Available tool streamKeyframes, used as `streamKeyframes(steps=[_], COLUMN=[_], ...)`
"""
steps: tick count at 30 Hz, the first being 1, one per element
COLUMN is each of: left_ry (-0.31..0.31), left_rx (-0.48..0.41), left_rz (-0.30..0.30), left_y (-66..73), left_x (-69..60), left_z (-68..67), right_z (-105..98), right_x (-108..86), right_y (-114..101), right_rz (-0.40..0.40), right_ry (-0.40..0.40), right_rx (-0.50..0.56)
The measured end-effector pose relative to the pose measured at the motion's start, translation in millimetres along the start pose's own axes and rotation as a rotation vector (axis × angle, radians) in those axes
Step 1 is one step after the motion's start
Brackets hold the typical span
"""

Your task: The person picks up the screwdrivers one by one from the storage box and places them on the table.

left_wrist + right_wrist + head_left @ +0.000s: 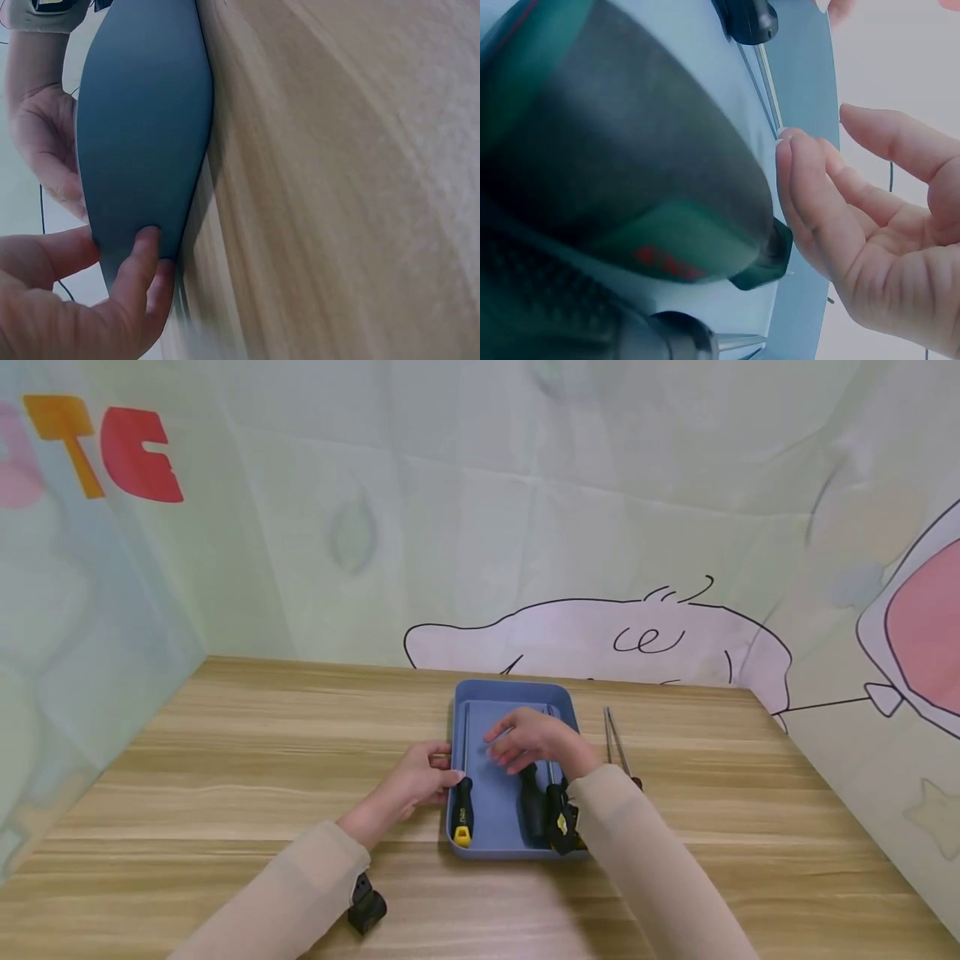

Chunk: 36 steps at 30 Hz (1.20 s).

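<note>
A shallow blue tray (493, 814) lies on the wooden table. My left hand (418, 778) pinches its left wall, thumb at the rim and fingers against the outside. Inside, along the left wall, is a screwdriver (463, 806) with a black handle and yellow end. My right hand (534, 739) hovers over the tray, fingers loosely bent, nothing held. Below it are a thick dark-handled screwdriver (532, 814) and another screwdriver (557, 817) with a black handle; the right sleeve partly covers that side. Close up in the right wrist view, a dark-and-green handle (667, 142) fills the left.
Right of the tray, two thin metal shafts (617, 739) lie on the table (247, 760); their handles are mostly behind the right sleeve. A printed cloth (465, 510) hangs along the table's far edge. A black wrist device (366, 906) sits at the left cuff.
</note>
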<state>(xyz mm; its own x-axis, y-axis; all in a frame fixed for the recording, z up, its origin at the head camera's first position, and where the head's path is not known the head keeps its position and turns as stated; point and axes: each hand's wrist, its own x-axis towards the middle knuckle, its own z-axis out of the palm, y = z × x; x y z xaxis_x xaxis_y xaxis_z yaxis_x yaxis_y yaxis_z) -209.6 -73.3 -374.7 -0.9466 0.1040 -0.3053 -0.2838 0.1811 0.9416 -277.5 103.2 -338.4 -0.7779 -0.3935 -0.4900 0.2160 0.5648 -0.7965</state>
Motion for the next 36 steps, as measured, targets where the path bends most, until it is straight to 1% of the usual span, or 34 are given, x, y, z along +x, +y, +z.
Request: streamKeyframes(steps=[6, 11, 20, 23, 25, 30, 36], left_ry=[-0.004, -0.005, -0.013, -0.011, -0.006, -0.012, -0.005], left_rx=[-0.016, -0.023, -0.02, -0.025, -0.028, -0.035, -0.027], left_rz=[0.002, 0.012, 0.003, 0.004, 0.003, 0.022, 0.023], left_y=[-0.9, -1.2, 0.1, 0.4, 0.4, -0.2, -1.3], left_x=[-0.6, -1.1, -2.7, -2.5, -2.2, -1.9, -1.6], left_z=[-0.2, -0.7, -1.7, -1.2, -0.6, 0.4, -0.3], right_z=[5, 8, 13, 14, 15, 16, 18], right_x=[4.4, 9.4, 15.9, 17.2, 18.3, 21.7, 24.9], right_y=[-4, -6, -9, -10, -10, -10, -10], right_rz=[0.005, 0.021, 0.086, 0.109, 0.116, 0.136, 0.159], right_ry=[-0.017, -0.029, 0.009, 0.007, -0.001, -0.04, -0.112], right_rx=[-0.011, 0.007, 0.049, 0.066, 0.065, 0.061, 0.104])
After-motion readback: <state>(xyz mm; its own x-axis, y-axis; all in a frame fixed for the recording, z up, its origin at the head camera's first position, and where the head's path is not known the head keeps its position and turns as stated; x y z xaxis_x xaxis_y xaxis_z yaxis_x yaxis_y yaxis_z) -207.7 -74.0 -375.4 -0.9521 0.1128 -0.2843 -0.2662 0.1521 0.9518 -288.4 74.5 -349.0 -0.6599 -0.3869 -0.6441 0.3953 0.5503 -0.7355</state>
